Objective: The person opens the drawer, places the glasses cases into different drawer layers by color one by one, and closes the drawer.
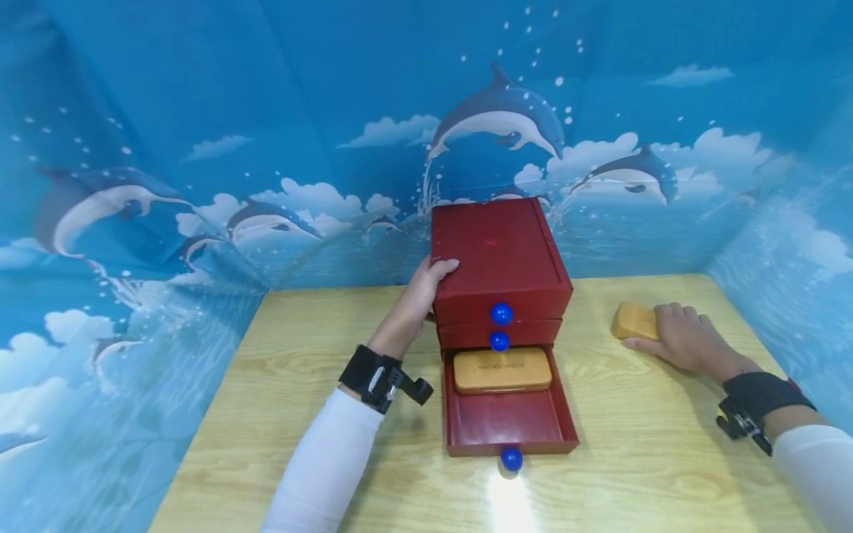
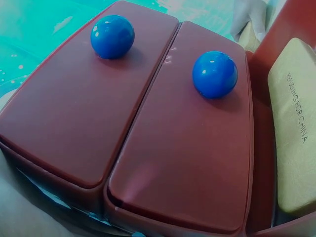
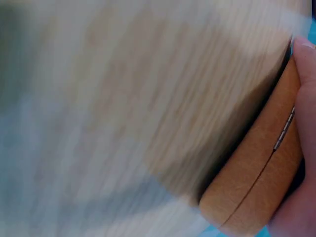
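A red drawer box [image 1: 496, 248] with blue round knobs stands at the back middle of the table. Along its left side my left hand [image 1: 421, 289] grips it, thumb lying over the top edge; the other fingers are mostly hidden. The lowest drawer [image 1: 509, 426] is pulled out, and a tan glasses case [image 1: 503, 370] with printed lettering lies across its back part. Off to the right, my right hand [image 1: 686, 337] holds a second tan glasses case [image 1: 634, 320] by the table. A hinge shows on this case [image 3: 256, 173] in the right wrist view.
The two upper drawers, with a blue knob [image 1: 501, 313] on each, are pushed in. A light wooden table [image 1: 280, 414] carries everything. Behind it and at both sides hangs a blue dolphin-print cloth [image 1: 346, 89]. The open drawer's knob [image 1: 511, 459] sticks out toward me.
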`<state>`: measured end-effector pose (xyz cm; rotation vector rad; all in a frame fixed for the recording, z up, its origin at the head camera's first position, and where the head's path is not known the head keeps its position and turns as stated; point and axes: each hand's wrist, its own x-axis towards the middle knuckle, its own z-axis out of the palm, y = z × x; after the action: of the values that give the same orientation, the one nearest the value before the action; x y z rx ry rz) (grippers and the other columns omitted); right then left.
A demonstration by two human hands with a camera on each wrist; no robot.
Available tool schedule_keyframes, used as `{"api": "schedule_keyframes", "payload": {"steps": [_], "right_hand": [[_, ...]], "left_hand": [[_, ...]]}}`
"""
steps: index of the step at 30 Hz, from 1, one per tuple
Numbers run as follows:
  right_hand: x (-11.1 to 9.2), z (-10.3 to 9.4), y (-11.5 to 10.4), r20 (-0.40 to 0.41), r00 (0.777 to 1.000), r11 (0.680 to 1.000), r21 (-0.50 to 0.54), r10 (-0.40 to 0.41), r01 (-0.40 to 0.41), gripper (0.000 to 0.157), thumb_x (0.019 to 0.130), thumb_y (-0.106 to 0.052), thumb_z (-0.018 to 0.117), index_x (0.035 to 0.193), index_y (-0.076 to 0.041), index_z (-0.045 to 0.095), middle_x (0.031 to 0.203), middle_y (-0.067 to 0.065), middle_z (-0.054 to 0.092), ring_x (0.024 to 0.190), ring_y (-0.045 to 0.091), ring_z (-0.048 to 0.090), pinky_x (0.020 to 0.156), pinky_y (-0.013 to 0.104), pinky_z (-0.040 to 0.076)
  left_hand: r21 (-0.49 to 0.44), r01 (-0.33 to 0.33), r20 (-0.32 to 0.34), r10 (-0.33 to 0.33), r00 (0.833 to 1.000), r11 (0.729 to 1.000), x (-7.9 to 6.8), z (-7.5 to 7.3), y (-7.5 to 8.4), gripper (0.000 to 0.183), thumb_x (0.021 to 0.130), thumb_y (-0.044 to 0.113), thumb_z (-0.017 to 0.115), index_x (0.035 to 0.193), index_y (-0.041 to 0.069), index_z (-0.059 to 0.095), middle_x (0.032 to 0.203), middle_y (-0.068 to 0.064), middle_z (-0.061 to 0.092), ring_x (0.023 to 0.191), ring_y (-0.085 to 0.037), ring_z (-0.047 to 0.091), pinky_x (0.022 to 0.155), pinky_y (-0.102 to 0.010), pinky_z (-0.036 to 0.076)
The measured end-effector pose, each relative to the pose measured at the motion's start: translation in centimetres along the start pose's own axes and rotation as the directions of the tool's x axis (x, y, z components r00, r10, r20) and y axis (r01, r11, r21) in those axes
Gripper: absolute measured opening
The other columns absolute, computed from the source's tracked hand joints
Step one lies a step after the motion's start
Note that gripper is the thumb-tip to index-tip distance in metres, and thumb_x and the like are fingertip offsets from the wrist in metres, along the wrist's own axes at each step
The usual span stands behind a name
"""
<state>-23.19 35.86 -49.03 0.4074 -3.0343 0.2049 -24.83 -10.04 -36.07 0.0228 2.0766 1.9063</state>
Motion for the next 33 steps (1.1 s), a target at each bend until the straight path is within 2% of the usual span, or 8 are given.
{"api": "schedule_keyframes", "payload": {"steps": [8, 19, 22, 25, 33], "right_hand": [[-0.8, -1.0, -3.6, 0.015, 0.987, 0.984, -0.075, -0.158, 0.159, 0.071, 0.081, -0.073, 0.053, 0.095, -0.003, 0.052, 0.074, 0.003, 0.043, 0.063, 0.02, 0.04, 0.053, 0.033, 0.03], [-2.1, -4.5, -8.9, -0.053, 0.97, 0.971, -0.027, -0.237, 0.236, 0.064, 0.079, -0.065, 0.062, 0.095, -0.004, 0.051, 0.069, 0.0, 0.041, 0.059, 0.014, 0.037, 0.049, 0.028, 0.031], [-2.6, -5.7, -10.7, -0.07, 0.957, 0.959, -0.03, -0.283, 0.281, 0.063, 0.078, -0.064, 0.064, 0.096, -0.005, 0.051, 0.07, -0.001, 0.04, 0.06, 0.013, 0.037, 0.049, 0.027, 0.031], [-3.0, -6.8, -12.5, -0.081, 0.932, 0.935, -0.058, -0.353, 0.35, 0.064, 0.078, -0.064, 0.062, 0.097, -0.004, 0.051, 0.071, -0.002, 0.039, 0.061, 0.013, 0.036, 0.05, 0.028, 0.031], [-3.4, -8.3, -17.2, -0.079, 0.883, 0.885, -0.089, -0.463, 0.456, 0.07, 0.08, -0.069, 0.056, 0.102, -0.002, 0.052, 0.076, -0.003, 0.042, 0.066, 0.013, 0.039, 0.052, 0.027, 0.033]], "left_hand": [[0.0, 0.013, -0.025, -0.013, 1.0, 1.0, 0.0, -0.1, -0.1, 0.066, 0.088, 0.059, 0.052, 0.142, 0.029, 0.029, 0.117, -0.007, 0.057, 0.097, -0.027, 0.059, 0.074, -0.047, 0.049], [0.003, -0.008, 0.001, 0.008, 1.0, 1.0, 0.1, 0.0, -0.1, 0.061, 0.089, 0.06, 0.051, 0.139, 0.03, 0.032, 0.117, -0.007, 0.057, 0.099, -0.027, 0.059, 0.074, -0.048, 0.049], [0.004, -0.013, 0.013, 0.013, 1.0, 1.0, 0.2, 0.1, -0.1, 0.059, 0.09, 0.059, 0.05, 0.138, 0.03, 0.032, 0.117, -0.007, 0.057, 0.099, -0.026, 0.059, 0.074, -0.048, 0.049], [0.004, -0.001, 0.003, 0.001, 1.0, 1.0, 0.1, 0.1, 0.0, 0.059, 0.09, 0.058, 0.05, 0.139, 0.03, 0.032, 0.117, -0.007, 0.057, 0.098, -0.026, 0.059, 0.074, -0.048, 0.048], [0.011, -0.01, 0.004, 0.01, 1.0, 1.0, 0.0, 0.0, 0.0, 0.058, 0.09, 0.058, 0.049, 0.138, 0.03, 0.032, 0.118, -0.007, 0.057, 0.1, -0.026, 0.059, 0.074, -0.047, 0.048]]}}
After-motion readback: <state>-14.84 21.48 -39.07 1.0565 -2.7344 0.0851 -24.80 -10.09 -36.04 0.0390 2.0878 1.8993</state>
